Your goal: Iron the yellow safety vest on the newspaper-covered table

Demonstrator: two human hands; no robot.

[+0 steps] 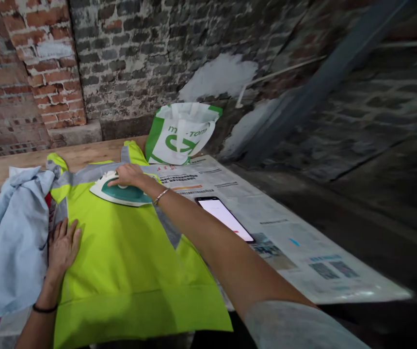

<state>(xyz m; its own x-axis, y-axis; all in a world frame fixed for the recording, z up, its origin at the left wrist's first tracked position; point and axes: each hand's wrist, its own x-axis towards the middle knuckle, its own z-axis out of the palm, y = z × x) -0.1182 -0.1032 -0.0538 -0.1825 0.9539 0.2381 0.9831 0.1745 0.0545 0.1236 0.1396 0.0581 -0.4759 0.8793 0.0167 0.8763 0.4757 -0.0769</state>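
Note:
A bright yellow-green garment with grey bands (121, 257) lies spread over the table, its lower edge hanging at the front. My right hand (130, 175) is wrapped round the handle of a white and teal iron (123, 193), which rests on the upper part of the garment with its tip to the left. My left hand (63, 245) lies flat with fingers stretched on the garment's left edge. Close beside it, a crumpled light blue cloth (15, 237) lies to the left.
Printed newspaper sheets (284, 225) cover the table. To the right of my forearm lies a phone (225, 219) with a lit screen. A white and green bag (183, 133) stands at the back, before a brick wall (132, 58). A slanting grey beam (321, 82) rises at right.

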